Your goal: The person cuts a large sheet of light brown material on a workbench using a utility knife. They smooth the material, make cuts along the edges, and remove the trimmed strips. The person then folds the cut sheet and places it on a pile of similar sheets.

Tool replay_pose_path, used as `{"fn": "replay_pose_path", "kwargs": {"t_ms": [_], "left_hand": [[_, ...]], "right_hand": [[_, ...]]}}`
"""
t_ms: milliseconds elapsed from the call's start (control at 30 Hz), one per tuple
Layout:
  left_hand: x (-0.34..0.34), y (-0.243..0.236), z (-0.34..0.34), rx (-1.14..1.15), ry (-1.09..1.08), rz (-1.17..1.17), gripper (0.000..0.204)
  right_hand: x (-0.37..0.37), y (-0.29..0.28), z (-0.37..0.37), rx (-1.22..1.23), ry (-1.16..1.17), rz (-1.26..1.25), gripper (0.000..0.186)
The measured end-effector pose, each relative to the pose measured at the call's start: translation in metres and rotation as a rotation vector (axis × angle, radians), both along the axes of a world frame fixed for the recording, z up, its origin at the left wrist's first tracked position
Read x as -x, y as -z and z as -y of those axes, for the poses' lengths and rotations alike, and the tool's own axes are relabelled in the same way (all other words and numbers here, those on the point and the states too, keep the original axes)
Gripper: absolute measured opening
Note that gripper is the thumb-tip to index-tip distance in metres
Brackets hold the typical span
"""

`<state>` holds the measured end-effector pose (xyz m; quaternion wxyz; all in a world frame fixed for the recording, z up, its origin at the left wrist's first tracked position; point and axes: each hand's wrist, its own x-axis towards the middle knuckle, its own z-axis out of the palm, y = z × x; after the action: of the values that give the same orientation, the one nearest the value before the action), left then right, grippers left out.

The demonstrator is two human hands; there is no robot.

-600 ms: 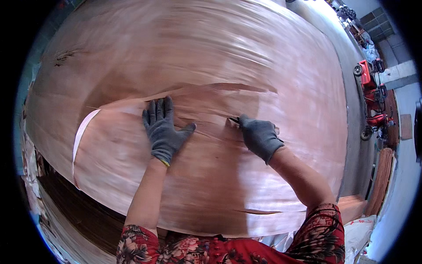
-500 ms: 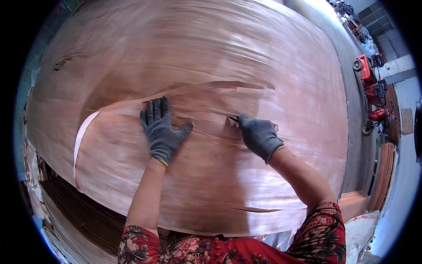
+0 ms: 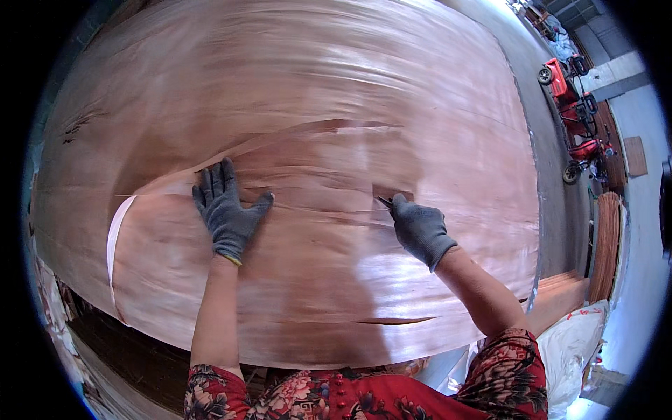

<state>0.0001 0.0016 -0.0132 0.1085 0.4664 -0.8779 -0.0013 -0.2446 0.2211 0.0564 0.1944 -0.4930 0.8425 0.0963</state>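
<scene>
The left hand [image 3: 227, 213] in a grey knitted glove lies flat with fingers spread on the large thin reddish-brown wood veneer sheet [image 3: 315, 294], near its torn upper edge. The right hand [image 3: 422, 231], gloved too, is closed around a small dark blade [image 3: 385, 203], its tip touching the sheet's middle.

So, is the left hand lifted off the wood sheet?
No, the left hand lies flat with spread fingers on the wood sheet.

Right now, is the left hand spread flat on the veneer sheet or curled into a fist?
Spread flat. The gloved left hand lies palm down, fingers fanned apart, on the reddish veneer sheet.
</scene>
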Motion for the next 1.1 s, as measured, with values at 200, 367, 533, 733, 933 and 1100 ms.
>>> {"fn": "replay_pose_path", "kwargs": {"t_ms": [200, 367, 533, 733, 933, 1100], "left_hand": [[0.000, -0.002, -0.001, -0.007, 0.008, 0.002, 0.101], [0.001, -0.002, -0.002, -0.012, 0.005, 0.012, 0.102], [-0.004, 0.003, 0.002, -0.002, -0.017, -0.024, 0.104], [-0.001, -0.004, -0.001, -0.059, -0.042, -0.030, 0.106], [0.000, -0.005, -0.002, -0.070, -0.022, -0.097, 0.103], [-0.008, -0.009, -0.001, -0.104, -0.058, -0.106, 0.100]], "right_hand": [[-0.001, -0.002, -0.026, 0.007, 0.083, 0.047, 0.014], [0.003, 0.006, -0.055, 0.002, 0.104, 0.000, 0.012], [0.008, -0.005, -0.055, 0.387, 0.240, 0.095, 0.025], [0.013, 0.022, -0.016, 0.789, 0.373, 0.063, 0.044], [0.027, 0.023, -0.014, 0.914, 0.777, 0.569, 0.027], [-0.030, -0.090, -0.022, 0.653, 0.735, 1.099, 0.021]]}}
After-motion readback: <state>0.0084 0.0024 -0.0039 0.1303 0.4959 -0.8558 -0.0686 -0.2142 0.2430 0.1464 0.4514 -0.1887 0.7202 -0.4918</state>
